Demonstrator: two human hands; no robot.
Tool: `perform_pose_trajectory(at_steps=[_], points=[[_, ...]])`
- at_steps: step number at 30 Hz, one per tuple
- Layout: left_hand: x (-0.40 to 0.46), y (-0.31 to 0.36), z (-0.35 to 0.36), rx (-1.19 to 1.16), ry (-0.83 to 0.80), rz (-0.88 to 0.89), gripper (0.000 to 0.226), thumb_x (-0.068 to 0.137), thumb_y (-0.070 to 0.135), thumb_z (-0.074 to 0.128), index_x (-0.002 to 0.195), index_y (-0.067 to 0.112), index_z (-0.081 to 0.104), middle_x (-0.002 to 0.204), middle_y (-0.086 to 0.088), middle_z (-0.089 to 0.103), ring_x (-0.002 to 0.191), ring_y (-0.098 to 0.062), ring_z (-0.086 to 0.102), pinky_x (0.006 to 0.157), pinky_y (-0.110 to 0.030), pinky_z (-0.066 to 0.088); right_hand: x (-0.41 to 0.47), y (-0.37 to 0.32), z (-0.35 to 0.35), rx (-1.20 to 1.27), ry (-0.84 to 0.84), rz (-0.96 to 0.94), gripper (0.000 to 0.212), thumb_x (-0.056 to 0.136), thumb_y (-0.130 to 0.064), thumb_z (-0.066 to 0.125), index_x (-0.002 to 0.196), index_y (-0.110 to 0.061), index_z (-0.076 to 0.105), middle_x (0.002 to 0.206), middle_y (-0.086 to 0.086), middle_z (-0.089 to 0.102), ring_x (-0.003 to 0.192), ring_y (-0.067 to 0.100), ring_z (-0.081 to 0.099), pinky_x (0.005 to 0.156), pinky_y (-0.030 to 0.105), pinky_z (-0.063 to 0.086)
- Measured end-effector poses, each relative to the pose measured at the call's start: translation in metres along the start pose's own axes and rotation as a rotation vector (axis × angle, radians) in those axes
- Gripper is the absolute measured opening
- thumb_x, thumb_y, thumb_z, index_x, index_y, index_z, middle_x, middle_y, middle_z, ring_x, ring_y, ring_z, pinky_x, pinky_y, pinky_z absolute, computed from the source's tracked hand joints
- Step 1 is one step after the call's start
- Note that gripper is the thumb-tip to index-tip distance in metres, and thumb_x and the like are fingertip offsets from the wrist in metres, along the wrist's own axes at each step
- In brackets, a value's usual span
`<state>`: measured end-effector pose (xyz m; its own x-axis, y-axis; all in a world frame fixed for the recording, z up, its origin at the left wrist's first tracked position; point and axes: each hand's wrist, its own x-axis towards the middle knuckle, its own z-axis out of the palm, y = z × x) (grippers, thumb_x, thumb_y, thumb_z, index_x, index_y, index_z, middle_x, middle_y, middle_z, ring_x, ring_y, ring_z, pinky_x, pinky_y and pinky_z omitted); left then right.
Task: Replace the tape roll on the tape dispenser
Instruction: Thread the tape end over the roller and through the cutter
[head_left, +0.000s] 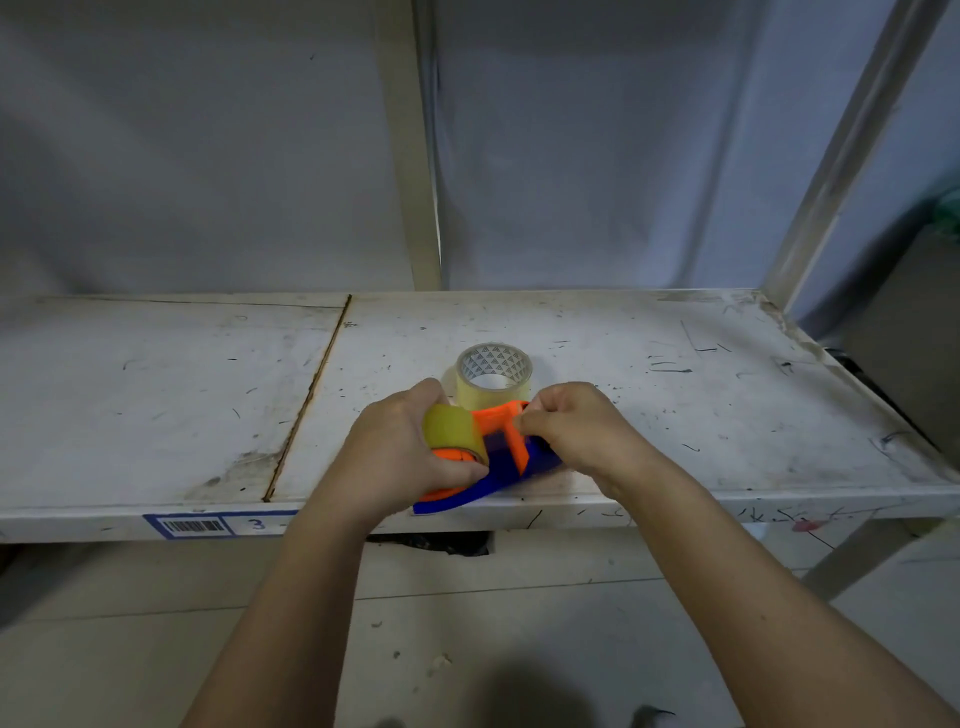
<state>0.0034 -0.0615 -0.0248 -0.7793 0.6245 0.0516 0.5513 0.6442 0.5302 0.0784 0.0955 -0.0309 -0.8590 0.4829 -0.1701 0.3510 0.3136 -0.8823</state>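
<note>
Hands working at the front edge of a scuffed white shelf (675, 405): the left hand (395, 457) is gripping the yellowish tape roll (453, 434) mounted on the orange-and-blue tape dispenser (506, 457), while the right hand (576, 431) is pinching the orange frame at its far end. A second, clear tape roll (493, 376) is standing just behind the dispenser, toward the shelf's middle.

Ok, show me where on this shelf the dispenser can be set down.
Free: the left panel, between the seam and the left edge, and the right stretch, between the right hand and the shelf's right edge. Crowded: the centre front, where both hands hold the dispenser with the spare tape roll just behind.
</note>
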Motion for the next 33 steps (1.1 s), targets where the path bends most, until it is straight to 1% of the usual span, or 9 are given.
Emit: perform_pose_trajectory(at_steps=[4,9,12,15,17,22,27,29,33], points=[[-0.001,0.000,-0.001,0.005,-0.014,0.008,0.059,0.058,0.049,0.081,0.103,0.030,0.048,0.096,0.009,0.054,0.089,-0.015,0.053,0.068,-0.028,0.046,0.001,0.003,-0.004,0.110,-0.037,0.027,0.024,0.082,-0.007,0.061,0.059,-0.012,0.055,0.059,0.004,0.054,0.058,0.016,0.051,0.054,0.025,0.042],[-0.001,0.000,-0.003,0.000,-0.016,-0.010,0.059,0.058,0.051,0.080,0.102,0.031,0.046,0.095,0.009,0.054,0.088,-0.015,0.053,0.067,-0.028,0.046,0.003,0.003,-0.005,0.149,-0.035,0.032,0.026,0.080,-0.004,0.063,0.056,-0.010,0.055,0.058,0.006,0.053,0.058,0.016,0.049,0.056,0.027,0.041],[-0.002,0.000,-0.004,-0.003,-0.030,-0.013,0.059,0.058,0.051,0.080,0.101,0.032,0.046,0.095,0.010,0.053,0.087,-0.015,0.053,0.066,-0.028,0.045,0.002,0.001,-0.011,0.244,-0.041,0.067,0.025,0.078,0.002,0.058,0.055,-0.008,0.052,0.051,0.003,0.049,0.054,0.014,0.047,0.064,0.031,0.043],[-0.002,-0.002,-0.006,-0.012,-0.042,-0.027,0.059,0.058,0.051,0.081,0.102,0.032,0.046,0.097,0.010,0.052,0.089,-0.015,0.053,0.067,-0.028,0.047,-0.002,0.000,-0.017,0.396,-0.044,0.112,0.031,0.080,0.005,0.049,0.053,-0.009,0.043,0.035,-0.007,0.043,0.037,0.005,0.045,0.072,0.038,0.046],[-0.002,-0.001,-0.005,0.005,-0.045,-0.024,0.060,0.058,0.052,0.080,0.103,0.033,0.045,0.097,0.010,0.052,0.089,-0.015,0.052,0.068,-0.029,0.048,-0.003,0.000,-0.017,0.424,-0.037,0.123,0.031,0.080,0.004,0.049,0.053,-0.010,0.043,0.034,-0.009,0.042,0.043,0.008,0.045,0.074,0.039,0.046],[-0.001,0.002,-0.004,0.036,-0.033,-0.005,0.061,0.057,0.052,0.080,0.103,0.032,0.046,0.098,0.011,0.053,0.090,-0.015,0.054,0.073,-0.034,0.053,-0.003,-0.003,-0.022,0.092,0.066,-0.011,0.016,0.076,-0.009,0.062,0.073,0.006,0.064,0.070,0.010,0.059,0.070,0.017,0.051,0.067,0.030,0.044],[0.002,0.005,-0.002,0.135,-0.029,0.016,0.066,0.058,0.053,0.078,0.110,0.028,0.046,0.103,0.008,0.051,0.098,-0.014,0.047,0.073,-0.030,0.047,-0.005,-0.001,-0.030,-0.060,0.022,0.020,0.016,0.082,-0.013,0.060,0.087,-0.001,0.069,0.087,0.007,0.067,0.082,0.016,0.056,0.065,0.026,0.044],[0.003,0.007,-0.001,0.216,-0.007,0.040,0.071,0.060,0.051,0.076,0.118,0.024,0.046,0.112,0.005,0.051,0.104,-0.015,0.045,0.077,-0.029,0.044,-0.005,-0.001,-0.030,-0.039,-0.002,0.040,0.013,0.082,-0.007,0.061,0.089,0.000,0.069,0.083,0.006,0.066,0.076,0.013,0.056,0.058,0.022,0.043],[0.002,0.017,0.004,0.287,-0.026,0.120,0.079,0.068,0.042,0.072,0.136,0.024,0.035,0.128,0.002,0.050,0.116,-0.019,0.043,0.088,-0.035,0.045,-0.004,-0.004,-0.034,0.107,-0.006,0.090,0.009,0.078,0.009,0.062,0.082,0.004,0.068,0.064,0.009,0.062,0.043,0.007,0.055,0.041,0.015,0.044]])
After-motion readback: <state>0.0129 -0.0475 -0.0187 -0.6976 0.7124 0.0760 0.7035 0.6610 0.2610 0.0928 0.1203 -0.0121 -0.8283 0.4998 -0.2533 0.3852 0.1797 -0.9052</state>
